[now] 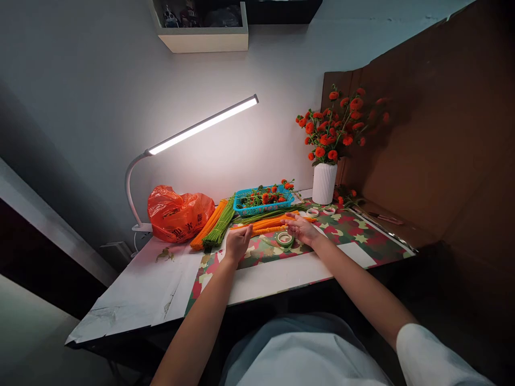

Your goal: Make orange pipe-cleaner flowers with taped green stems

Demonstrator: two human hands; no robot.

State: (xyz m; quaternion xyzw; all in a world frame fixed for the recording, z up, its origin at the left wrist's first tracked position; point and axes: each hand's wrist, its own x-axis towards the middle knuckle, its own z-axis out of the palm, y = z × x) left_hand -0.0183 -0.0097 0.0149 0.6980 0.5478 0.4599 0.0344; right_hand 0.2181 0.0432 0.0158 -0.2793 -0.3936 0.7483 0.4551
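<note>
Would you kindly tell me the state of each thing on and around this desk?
Lamp: lit
White vase: upright, holding orange flowers
Blue basket: open, holding flower sprigs
Orange bag: crumpled, bulging
Green tape roll: lying flat
Green stems: bundled
Left hand: fingers curled, grip unclear
Right hand: fingers partly curled, grip unclear

Landmark: blue basket [262,210]. Open to you: bare white stretch of bench [148,295], left and near side of the basket; white strip [277,280] along the near edge, in front of the basket, flat, for low passes. In your way: green tape roll [285,239] and orange stems [271,222], in front of the basket; green bundle [219,226] and bulky orange bag [177,219], left; lamp [203,125], above left; white vase [324,184], tall, right; brown panel [426,139], farther right, walling that side.
</note>
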